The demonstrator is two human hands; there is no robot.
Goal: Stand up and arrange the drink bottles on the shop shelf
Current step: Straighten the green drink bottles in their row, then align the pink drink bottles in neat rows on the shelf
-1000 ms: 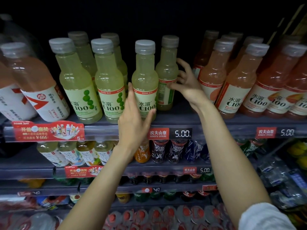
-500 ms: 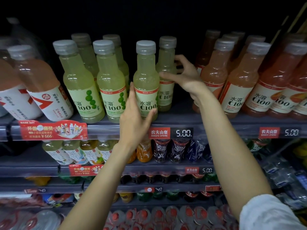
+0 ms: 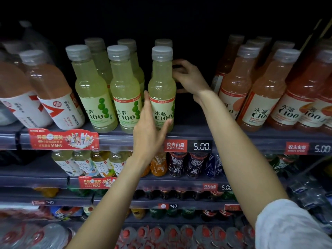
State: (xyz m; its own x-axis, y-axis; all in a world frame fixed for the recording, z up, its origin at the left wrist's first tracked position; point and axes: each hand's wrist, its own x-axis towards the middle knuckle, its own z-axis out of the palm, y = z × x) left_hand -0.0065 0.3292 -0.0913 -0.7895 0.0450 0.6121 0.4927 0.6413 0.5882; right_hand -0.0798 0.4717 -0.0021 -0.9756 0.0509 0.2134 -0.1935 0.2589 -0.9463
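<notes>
on shelf (image 3: 188,135), hands around bottles

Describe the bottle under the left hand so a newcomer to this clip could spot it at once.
On the top shelf, find the pale yellow-green C100 bottles left of the orange ones. The front row has three; take the rightmost bottle, right above the red 5.00 price tag. Only this one has the left hand around its label and an empty gap to its right, where the right hand reaches behind it.
</notes>
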